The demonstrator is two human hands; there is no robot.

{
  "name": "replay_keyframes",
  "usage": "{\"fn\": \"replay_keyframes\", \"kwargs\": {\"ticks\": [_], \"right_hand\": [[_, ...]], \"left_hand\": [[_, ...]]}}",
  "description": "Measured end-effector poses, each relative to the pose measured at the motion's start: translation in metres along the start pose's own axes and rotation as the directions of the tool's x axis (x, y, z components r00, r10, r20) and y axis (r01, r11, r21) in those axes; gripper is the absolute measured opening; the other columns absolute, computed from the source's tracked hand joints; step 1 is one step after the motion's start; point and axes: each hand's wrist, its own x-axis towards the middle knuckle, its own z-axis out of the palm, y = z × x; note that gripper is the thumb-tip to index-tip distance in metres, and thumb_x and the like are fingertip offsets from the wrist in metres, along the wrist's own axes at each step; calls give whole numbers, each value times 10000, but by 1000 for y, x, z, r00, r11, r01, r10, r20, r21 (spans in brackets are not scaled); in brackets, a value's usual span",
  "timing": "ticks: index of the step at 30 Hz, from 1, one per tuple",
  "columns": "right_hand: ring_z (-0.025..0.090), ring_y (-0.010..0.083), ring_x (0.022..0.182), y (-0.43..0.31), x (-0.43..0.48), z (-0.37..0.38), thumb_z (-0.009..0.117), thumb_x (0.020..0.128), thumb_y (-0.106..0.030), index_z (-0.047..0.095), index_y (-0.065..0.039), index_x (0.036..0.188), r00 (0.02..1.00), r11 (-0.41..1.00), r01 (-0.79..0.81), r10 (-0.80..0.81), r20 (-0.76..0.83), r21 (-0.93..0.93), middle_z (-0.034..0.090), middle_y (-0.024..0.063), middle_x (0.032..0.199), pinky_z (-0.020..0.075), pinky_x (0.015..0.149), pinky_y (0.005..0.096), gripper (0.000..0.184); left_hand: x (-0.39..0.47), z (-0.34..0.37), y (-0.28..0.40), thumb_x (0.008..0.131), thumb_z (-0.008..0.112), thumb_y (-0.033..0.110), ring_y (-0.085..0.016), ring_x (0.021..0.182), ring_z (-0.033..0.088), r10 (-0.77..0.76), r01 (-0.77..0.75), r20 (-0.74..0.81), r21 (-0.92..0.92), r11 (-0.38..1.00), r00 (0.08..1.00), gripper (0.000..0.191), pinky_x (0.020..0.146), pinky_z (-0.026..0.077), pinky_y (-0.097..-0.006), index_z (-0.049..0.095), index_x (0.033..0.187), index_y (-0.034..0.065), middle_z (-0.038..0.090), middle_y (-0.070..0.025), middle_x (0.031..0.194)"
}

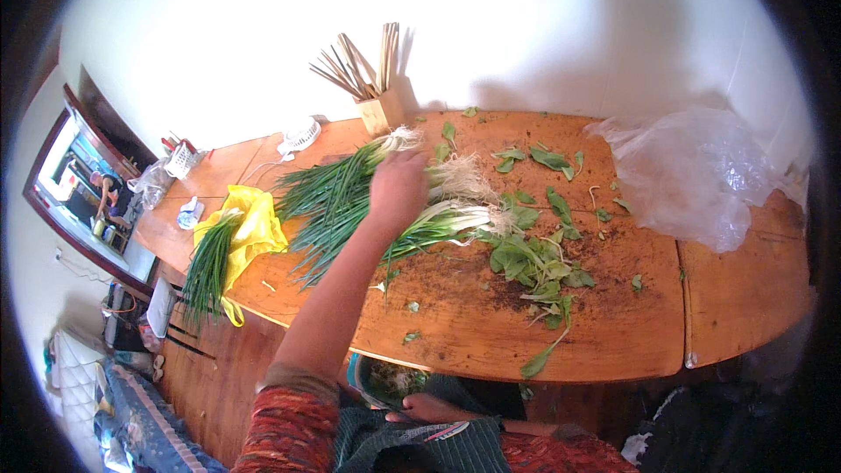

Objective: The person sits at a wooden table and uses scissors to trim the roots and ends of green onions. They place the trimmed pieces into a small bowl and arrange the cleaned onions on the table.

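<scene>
My left hand (399, 185) reaches over a heap of scallions (348, 210) on the wooden table, touching them near their white ends. Its fingers point away from me and are mostly hidden, so any grip is unclear. Pale stringy roots (463, 180) lie just right of it, pointing to the right. Down at my lap, my right hand (437, 408) rests beside the rim of a bucket (358, 378) holding root and leaf scraps (397, 378). Whether its fingers hold anything cannot be made out. A smaller scallion bunch (213, 263) lies on a yellow plastic bag (256, 223).
Loose green leaves (532, 263) and dark soil (591, 243) cover the table's right half. Clear plastic sheeting (696, 177) is at far right. A wooden holder (381, 113) with chopsticks stands by the wall. Left are a white basket (182, 161) and, through an opening, another person (112, 197).
</scene>
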Motion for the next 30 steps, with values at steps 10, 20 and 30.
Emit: {"fn": "replay_keyframes", "kwargs": {"ticks": [10,20,30], "right_hand": [[553,192,895,47,22,11,587,846,-565,639,1,1004,996,987,73,-79,42,141,633,82,914,438,806,355,591],[550,190,780,16,-17,-2,650,791,-570,648,7,884,949,947,285,-257,-182,150,623,75,813,434,729,341,585],[548,214,676,7,-19,-3,535,716,-778,628,5,721,1000,999,-12,12,-5,-36,563,111,648,421,622,375,788]], "left_hand": [[26,-16,-24,716,685,226,-256,809,619,-130,201,295,-227,953,947,274,743,492,-366,671,945,77,655,-118,873],[30,-135,-26,794,644,102,-146,812,603,-393,230,-132,-627,744,910,217,743,481,-286,627,971,-23,655,-82,886],[12,-2,-31,836,492,214,-410,934,589,-197,223,149,-185,957,969,313,845,457,-474,629,1067,53,624,-237,978]]}}
